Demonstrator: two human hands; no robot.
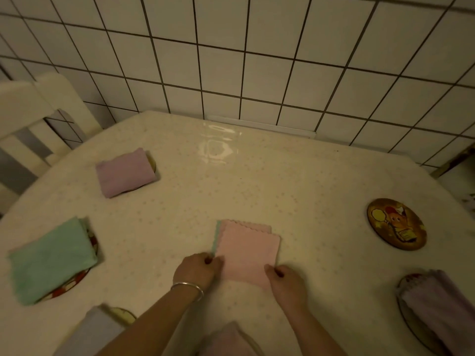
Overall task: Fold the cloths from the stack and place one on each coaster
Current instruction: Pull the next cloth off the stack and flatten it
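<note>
Pink cloth [246, 255] pinched at its near corners, left hand [196, 271] and right hand [288, 282], atop the stack on the counter [257, 181].
Risk: green cloth [215, 238] beneath may drag along; bare coaster [396, 223] waits right.

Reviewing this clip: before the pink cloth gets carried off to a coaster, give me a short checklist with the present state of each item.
1. Both hands have a grip on the pink cloth: ok; the left hand pinches its near left corner, the right hand its near right corner.
2. Pink cloth folded: ok, it lies doubled, though a pink edge shows past its far side.
3. Free coaster available: ok, the bare coaster on the right carries no cloth.
4. Path to that coaster: ok, only bare table lies between.
5. Green cloth beneath stays behind: cannot tell; the left fingers sit right at its edge.
6. More cloths beneath it: cannot tell.
</note>
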